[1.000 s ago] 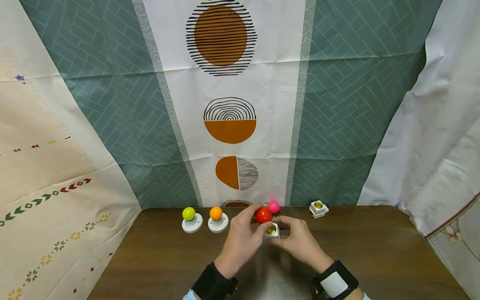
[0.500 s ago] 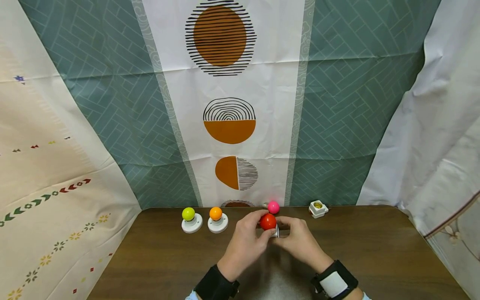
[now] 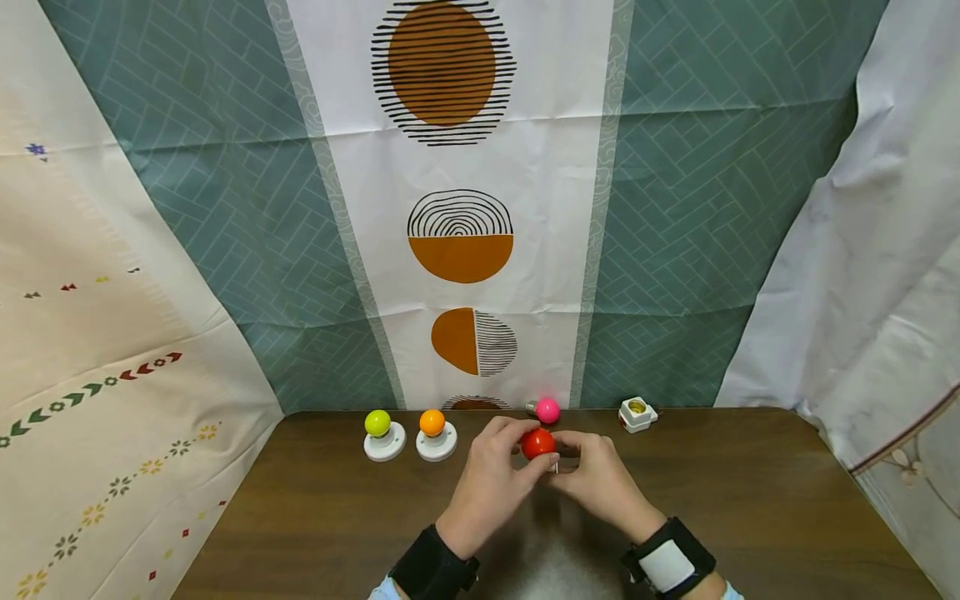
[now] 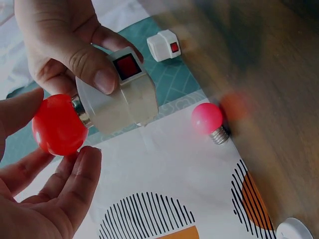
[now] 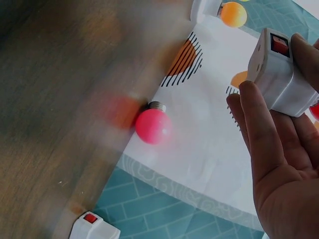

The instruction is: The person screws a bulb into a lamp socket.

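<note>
My left hand holds a red light bulb between thumb and fingers. The bulb's metal screw base meets the mouth of a white lamp socket with a red rocker switch; how deep it sits is hard to tell. Gripping that socket between thumb and fingers is my right hand. In the head view the bulb covers most of the socket. A pink bulb lies just behind the hands, its screw base showing.
At the back right stands another white socket with its brass mouth up. To the left, a green bulb and an orange bulb sit in round white bases. A patterned cloth hangs behind the brown table.
The red bulb has moved right and slightly down, from behind the socket to its mouth, with my left hand. My right hand and the socket stay almost in place.
</note>
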`<state>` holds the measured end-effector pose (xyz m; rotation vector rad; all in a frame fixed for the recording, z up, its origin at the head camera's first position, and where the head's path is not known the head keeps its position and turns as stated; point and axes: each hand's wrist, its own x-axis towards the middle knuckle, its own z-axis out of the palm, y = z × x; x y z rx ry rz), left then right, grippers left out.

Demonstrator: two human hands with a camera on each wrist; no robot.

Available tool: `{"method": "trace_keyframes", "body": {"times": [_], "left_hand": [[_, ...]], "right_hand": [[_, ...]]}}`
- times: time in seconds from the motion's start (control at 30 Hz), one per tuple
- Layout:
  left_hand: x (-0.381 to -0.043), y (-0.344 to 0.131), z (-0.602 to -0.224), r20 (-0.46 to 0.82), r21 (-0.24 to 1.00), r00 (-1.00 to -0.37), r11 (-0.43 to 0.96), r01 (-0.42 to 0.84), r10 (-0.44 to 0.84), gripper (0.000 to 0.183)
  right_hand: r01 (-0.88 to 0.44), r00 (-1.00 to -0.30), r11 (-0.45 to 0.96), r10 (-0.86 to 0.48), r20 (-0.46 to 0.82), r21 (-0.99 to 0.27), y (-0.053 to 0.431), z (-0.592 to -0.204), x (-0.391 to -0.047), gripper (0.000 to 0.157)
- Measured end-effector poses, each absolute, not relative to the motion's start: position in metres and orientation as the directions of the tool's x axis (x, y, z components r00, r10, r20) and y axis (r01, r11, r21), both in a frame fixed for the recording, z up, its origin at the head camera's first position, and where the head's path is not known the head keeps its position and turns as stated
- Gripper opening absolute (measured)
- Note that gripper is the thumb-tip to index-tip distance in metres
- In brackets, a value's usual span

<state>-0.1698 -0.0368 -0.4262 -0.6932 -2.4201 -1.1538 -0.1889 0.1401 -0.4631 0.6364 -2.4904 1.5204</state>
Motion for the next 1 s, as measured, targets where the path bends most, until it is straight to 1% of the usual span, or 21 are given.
{"method": "trace_keyframes", "body": {"times": [0.2,0.4,0.57,0.77,0.87,1.0], "left_hand": [[-0.1720,-0.0384,-0.4255,0.477,0.648,-0.832,0.526,0.551,0.283,0.042],[-0.1728,-0.0405,-0.4245,0.460,0.673,-0.821,0.471,0.571,0.339,0.038],[-0.1723,-0.0414,-0.4236,0.448,0.681,-0.816,0.451,0.576,0.365,0.041],[-0.1702,-0.0394,-0.4237,0.450,0.694,-0.843,0.479,0.537,0.294,0.048],[-0.1691,-0.0385,-0.4251,0.449,0.691,-0.853,0.502,0.520,0.264,0.047],[-0.1684,-0.0378,-0.4262,0.454,0.687,-0.848,0.499,0.529,0.274,0.042]], "right_hand": [[-0.429,-0.897,0.396,-0.289,0.333,-0.812,0.1412,-0.4633,-0.1889,0.039],[-0.437,-0.893,0.387,-0.293,0.341,-0.812,0.1426,-0.4660,-0.1884,0.041],[-0.441,-0.893,0.400,-0.286,0.348,-0.803,0.1433,-0.4675,-0.1890,0.040],[-0.451,-0.889,0.390,-0.280,0.363,-0.803,0.1432,-0.4683,-0.1900,0.041],[-0.456,-0.887,0.395,-0.281,0.367,-0.798,0.1432,-0.4687,-0.1908,0.040],[-0.461,-0.882,0.383,-0.295,0.367,-0.800,0.1435,-0.4693,-0.1908,0.039]]}}
